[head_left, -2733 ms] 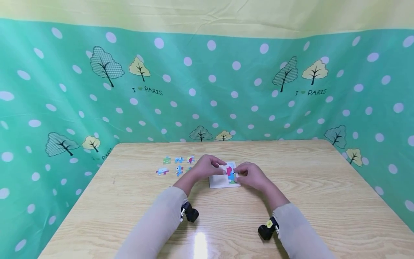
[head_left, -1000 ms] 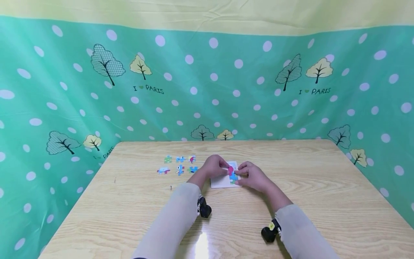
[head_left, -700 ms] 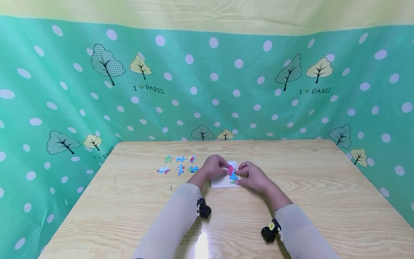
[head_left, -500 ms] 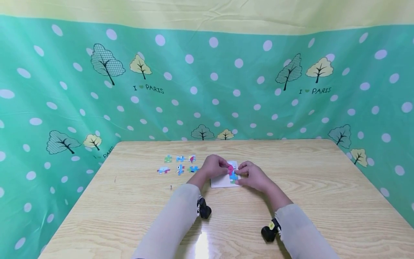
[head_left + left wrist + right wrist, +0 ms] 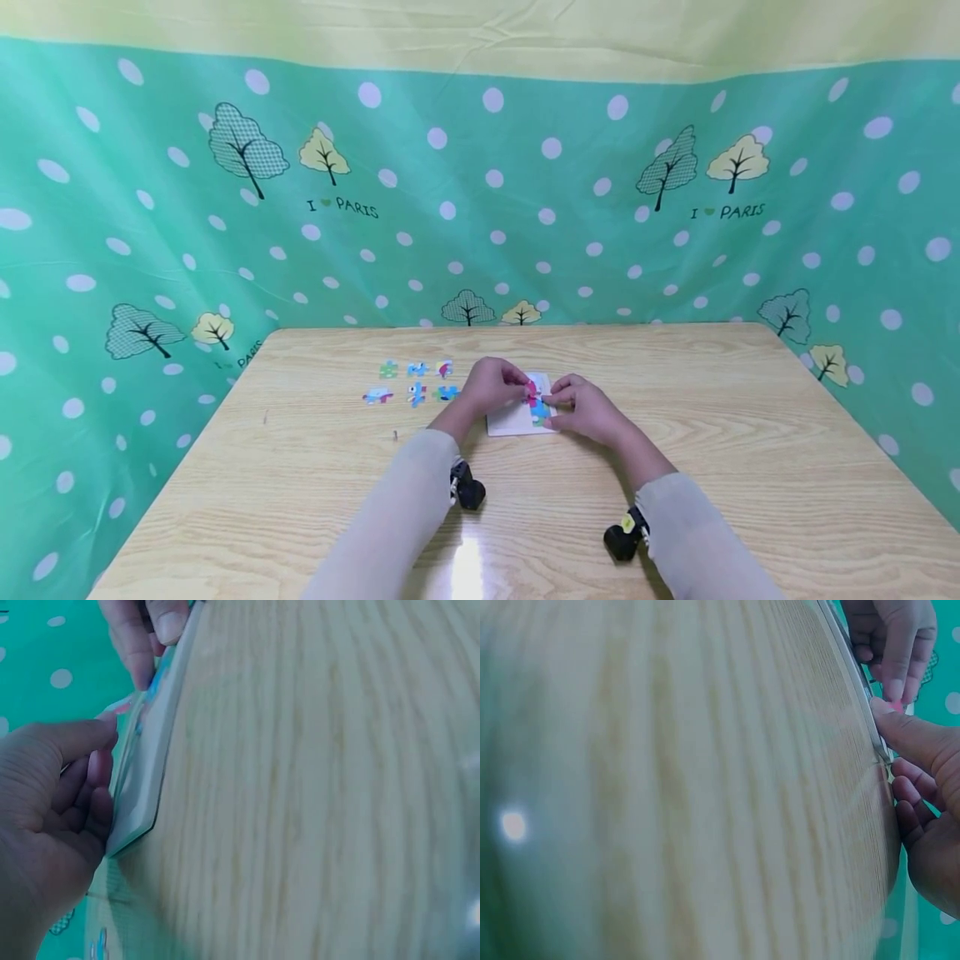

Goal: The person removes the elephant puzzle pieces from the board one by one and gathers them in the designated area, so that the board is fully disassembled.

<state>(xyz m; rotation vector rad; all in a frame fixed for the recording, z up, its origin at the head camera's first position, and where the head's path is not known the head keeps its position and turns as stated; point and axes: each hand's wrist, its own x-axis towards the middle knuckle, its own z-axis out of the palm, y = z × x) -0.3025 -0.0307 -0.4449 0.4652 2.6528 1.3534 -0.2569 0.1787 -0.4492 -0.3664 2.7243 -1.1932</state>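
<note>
A small white puzzle board (image 5: pixel 510 425) lies on the table, with blue and green puzzle pieces (image 5: pixel 539 409) along its right side. My left hand (image 5: pixel 487 388) pinches a pink puzzle piece (image 5: pixel 532 389) between thumb and finger over the board. In the left wrist view that pink piece (image 5: pixel 120 707) is tilted up at the fingertips, its lower edge hard to make out. My right hand (image 5: pixel 589 410) holds the board's right side, thumb near the front corner and a fingertip on the laid pieces. The right wrist view shows its thumb (image 5: pixel 907 731) against the board's edge.
Several loose puzzle pieces (image 5: pixel 417 393) lie in two rows left of the board, near my left forearm. A tiny dark mark or object (image 5: pixel 395 435) sits closer on the wooden table (image 5: pixel 315 483). A green dotted curtain (image 5: pixel 480 192) hangs behind the table.
My left thumb and finger, wider apart at first, have come together on the pink piece. Just now they have shifted slightly left with it and tilted it. The right hand has stayed almost still.
</note>
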